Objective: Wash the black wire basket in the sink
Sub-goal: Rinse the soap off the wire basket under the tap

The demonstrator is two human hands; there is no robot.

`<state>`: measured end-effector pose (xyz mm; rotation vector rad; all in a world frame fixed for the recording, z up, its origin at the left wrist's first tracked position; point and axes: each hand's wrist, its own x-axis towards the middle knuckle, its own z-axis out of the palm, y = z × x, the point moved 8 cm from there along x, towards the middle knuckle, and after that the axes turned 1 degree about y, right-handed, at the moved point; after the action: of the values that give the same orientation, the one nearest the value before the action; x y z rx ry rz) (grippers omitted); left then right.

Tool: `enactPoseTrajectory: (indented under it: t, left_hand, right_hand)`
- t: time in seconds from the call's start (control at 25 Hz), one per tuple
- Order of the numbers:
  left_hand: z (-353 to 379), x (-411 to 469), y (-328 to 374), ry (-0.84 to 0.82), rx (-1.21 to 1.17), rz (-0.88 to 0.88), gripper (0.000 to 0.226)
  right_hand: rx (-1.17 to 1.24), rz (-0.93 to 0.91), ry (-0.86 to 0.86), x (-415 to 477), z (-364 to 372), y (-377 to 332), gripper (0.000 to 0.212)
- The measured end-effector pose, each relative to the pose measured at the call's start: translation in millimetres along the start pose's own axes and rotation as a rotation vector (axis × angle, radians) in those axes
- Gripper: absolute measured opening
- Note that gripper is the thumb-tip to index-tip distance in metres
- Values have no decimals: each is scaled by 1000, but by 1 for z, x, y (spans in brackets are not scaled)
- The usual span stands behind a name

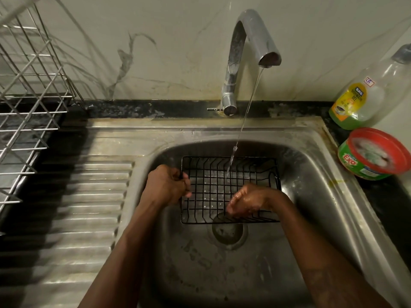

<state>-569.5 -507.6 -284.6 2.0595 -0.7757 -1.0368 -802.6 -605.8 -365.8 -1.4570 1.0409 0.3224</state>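
Steel sink (315,174) held the black wire basket (213,190); left hand (166,185) clenched its left rim, right hand (246,202) curled on its near wires under running water (242,127).

The basket (230,190) sits in the sink (311,165), gripped at its left side by the left hand (166,185); the right hand (246,201) lies right of that grip, the tap (249,58) behind.

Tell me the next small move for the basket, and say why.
Probably slide the black wire basket under the water stream, which strikes only its far middle. The left hand grips the left rim; the right hand is at the near edge.
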Motion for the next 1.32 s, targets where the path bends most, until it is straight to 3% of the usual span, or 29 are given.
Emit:
enactPoseTrajectory:
  t: [0.08, 0.16, 0.24, 0.36, 0.6, 0.68, 0.8, 1.0, 1.16, 1.32]
  left_hand:
    - [1, -1, -1, -2, -1, -7, 8]
    - [3, -3, 2, -18, -14, 6, 5]
    - [4, -6, 8, -52, -66, 40, 4]
    - [6, -14, 18, -98, -189, 81, 4]
    - [3, -18, 25, -110, -251, 111, 6]
    - [1, -18, 25, -99, -245, 103, 9]
    - [1, -15, 24, -122, -307, 77, 10]
    - [2, -16, 22, -124, -353, 44, 10]
    - [1, -19, 25, -127, -333, 40, 10]
    - [-1, -22, 27, -127, -308, 55, 8]
  right_hand:
    - [-95, -10, 1, 2, 3, -4, 16]
    - [-268, -63, 292, 2, -17, -17, 8]
    - [-441, -152, 685, -7, -42, -28, 18]
    - [-384, -243, 901, -19, -56, -27, 15]
    - [-570, 197, 668, -17, -55, -23, 27]
    - [-622, 200, 583, -16, -46, -20, 30]
    - [-652, 101, 541, -14, -39, -22, 9]
    - [-438, -162, 819, -17, -54, -26, 15]
    - [-339, -269, 796, -13, -50, -24, 18]
    - [326, -218, 727, -1, -48, -6, 18]
